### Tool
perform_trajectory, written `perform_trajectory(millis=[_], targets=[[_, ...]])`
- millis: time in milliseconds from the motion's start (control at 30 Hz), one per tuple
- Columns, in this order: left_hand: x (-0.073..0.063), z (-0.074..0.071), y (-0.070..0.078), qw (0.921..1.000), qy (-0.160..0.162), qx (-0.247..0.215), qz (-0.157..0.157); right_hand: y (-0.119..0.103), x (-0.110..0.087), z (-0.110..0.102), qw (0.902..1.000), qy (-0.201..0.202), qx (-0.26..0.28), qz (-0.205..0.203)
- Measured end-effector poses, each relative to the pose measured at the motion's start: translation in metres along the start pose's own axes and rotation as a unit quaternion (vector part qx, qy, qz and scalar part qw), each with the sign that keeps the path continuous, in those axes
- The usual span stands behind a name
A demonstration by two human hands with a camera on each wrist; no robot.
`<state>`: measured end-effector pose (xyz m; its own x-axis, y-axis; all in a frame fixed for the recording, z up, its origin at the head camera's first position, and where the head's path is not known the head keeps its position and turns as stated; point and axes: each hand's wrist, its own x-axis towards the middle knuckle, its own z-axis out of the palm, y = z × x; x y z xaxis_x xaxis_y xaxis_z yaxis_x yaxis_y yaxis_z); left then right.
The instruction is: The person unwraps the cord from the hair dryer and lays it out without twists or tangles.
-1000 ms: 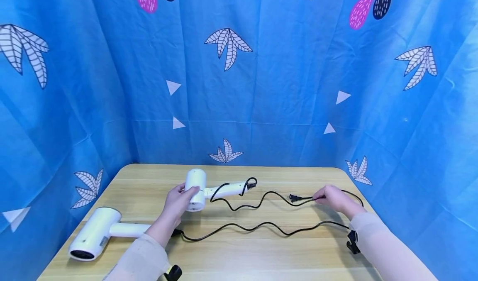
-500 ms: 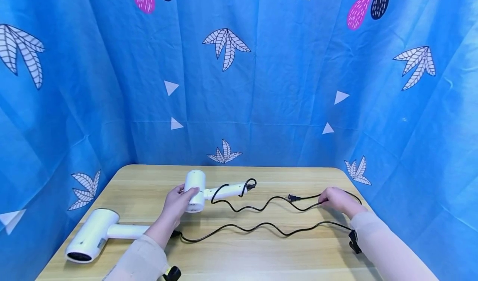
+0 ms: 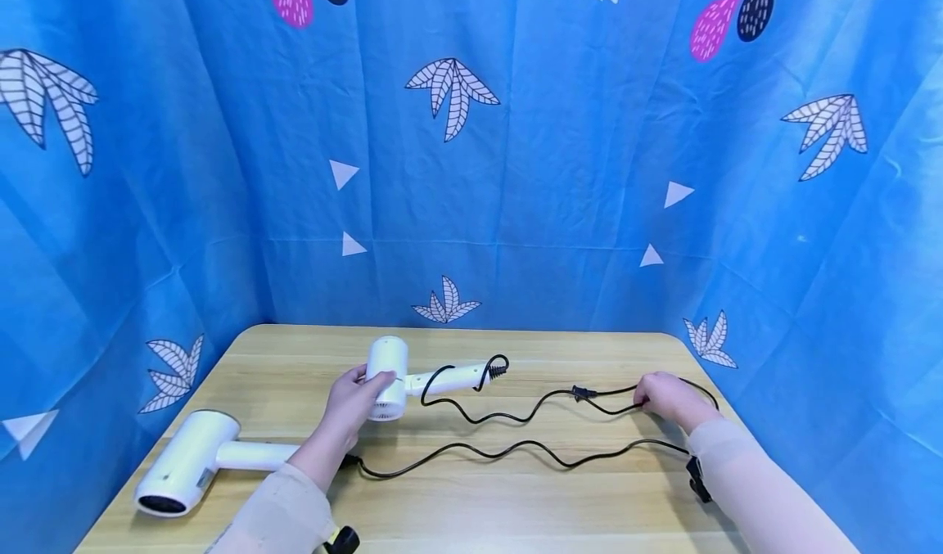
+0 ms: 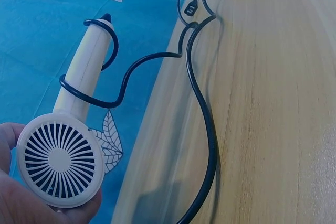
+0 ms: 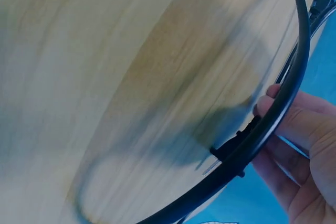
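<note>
My left hand grips the barrel of a white hair dryer near the back of the table. In the left wrist view, its round grille faces the camera, and the black cord loops round its handle. At the right side, my right hand pinches a black power cord. A two-pin plug sits by those fingertips in the right wrist view, partly behind a cord. Left of that hand lies another black plug.
A second, larger white hair dryer lies at the left, its handle partly behind my left forearm. Its black cord snakes rightward across the wooden table. Blue patterned curtains stand behind and at both sides.
My right hand has shifted slightly right along the cord, away from the loose plug. The cord between the small hair dryer and that hand has sagged nearer. My left hand keeps its grip.
</note>
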<state>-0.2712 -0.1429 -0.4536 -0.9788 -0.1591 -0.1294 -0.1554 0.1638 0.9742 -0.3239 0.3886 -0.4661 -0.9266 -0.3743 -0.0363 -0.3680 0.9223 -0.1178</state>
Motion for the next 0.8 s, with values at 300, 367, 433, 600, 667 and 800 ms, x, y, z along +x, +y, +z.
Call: perform_trajectory(millis=[300, 367, 433, 600, 667, 800], targets=[[0.0010, 0.0024, -0.0007, 1.0000, 0.003, -0.001, -0.001, -0.0004, -0.0025, 0.0010, 0.9998, 0.018, -0.002, 0.008], [0.0014, 0.0026, -0.0007, 1.0000, 0.003, -0.002, -0.002, -0.0017, -0.0031, 0.0006, 0.9997, 0.023, 0.000, 0.007], [0.0022, 0.0025, -0.0008, 1.0000, 0.004, -0.004, -0.001, -0.0032, -0.0037, 0.0000, 0.9996, 0.028, 0.003, 0.002], [0.0032, 0.0015, -0.0008, 1.0000, 0.004, -0.005, 0.002, -0.0048, -0.0047, 0.0006, 0.9994, 0.035, 0.007, -0.005], [0.0030, 0.0012, -0.0008, 1.0000, 0.002, -0.004, 0.002, -0.0044, -0.0048, 0.0018, 0.9992, 0.039, 0.005, -0.005], [0.0020, 0.0010, -0.0006, 1.0000, -0.002, -0.003, 0.001, -0.0031, -0.0043, 0.0049, 0.9989, 0.048, 0.001, 0.001]])
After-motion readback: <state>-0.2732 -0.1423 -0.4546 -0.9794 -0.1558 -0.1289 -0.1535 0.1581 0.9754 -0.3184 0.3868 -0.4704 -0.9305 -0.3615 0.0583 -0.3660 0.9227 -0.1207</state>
